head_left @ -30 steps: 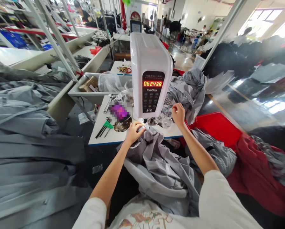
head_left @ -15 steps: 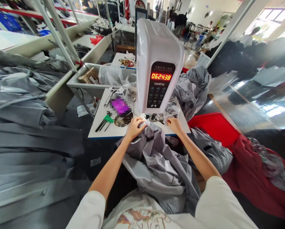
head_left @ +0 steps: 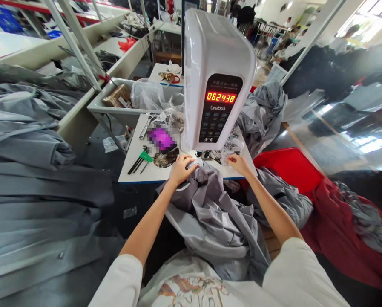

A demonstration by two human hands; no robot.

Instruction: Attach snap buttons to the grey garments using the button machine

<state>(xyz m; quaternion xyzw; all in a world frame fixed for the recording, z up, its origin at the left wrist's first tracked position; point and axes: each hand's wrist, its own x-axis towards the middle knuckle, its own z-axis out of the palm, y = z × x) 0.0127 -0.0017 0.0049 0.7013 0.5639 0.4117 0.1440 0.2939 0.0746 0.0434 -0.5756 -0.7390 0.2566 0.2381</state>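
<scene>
In the head view a white button-fastening machine [head_left: 221,47] with red digits stands over the small worktable. My left hand [head_left: 182,169] is closed on the edge of a grey garment [head_left: 214,204], pinching it just below the machine's head. The garment hangs in folds from the table edge down onto my lap. At the right of the machine my right hand [head_left: 238,164] has its fingertips together beside a clear plastic bag [head_left: 234,147] of small parts. What lies between those fingertips is too small to make out.
On the table's left lie a phone with a purple screen [head_left: 161,138], a green-handled tool [head_left: 145,156] and a wrench [head_left: 145,128]. A red bin [head_left: 293,170] stands at right, with grey and dark red cloth by it. Grey garments [head_left: 44,204] are heaped at left.
My right hand has shifted slightly to the right, by the plastic bag. My left hand stays on the garment's edge. The view has tilted a little.
</scene>
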